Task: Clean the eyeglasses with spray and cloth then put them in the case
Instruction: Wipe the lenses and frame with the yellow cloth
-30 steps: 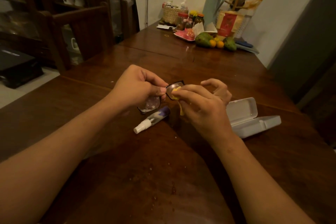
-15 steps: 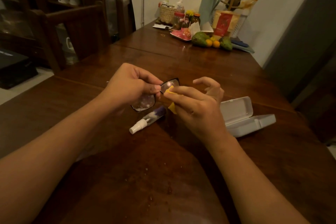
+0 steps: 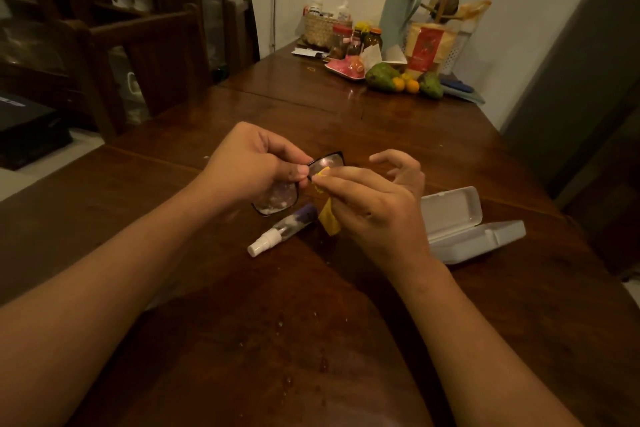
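Above the table (image 3: 207,340), left hand (image 3: 249,163) pinches the eyeglasses (image 3: 277,199); right hand (image 3: 374,204) pinches a yellow cloth (image 3: 329,220) against one lens.

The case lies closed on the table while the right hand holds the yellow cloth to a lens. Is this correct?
No. The head view shows the case open, lid up. The rest holds: the right hand holds the yellow cloth to a lens.

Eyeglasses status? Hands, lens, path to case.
Left hand pinches eyeglasses at the bridge. Right hand presses yellow cloth on one lens. Case open at right; spray bottle lies near the hands, clear of it.
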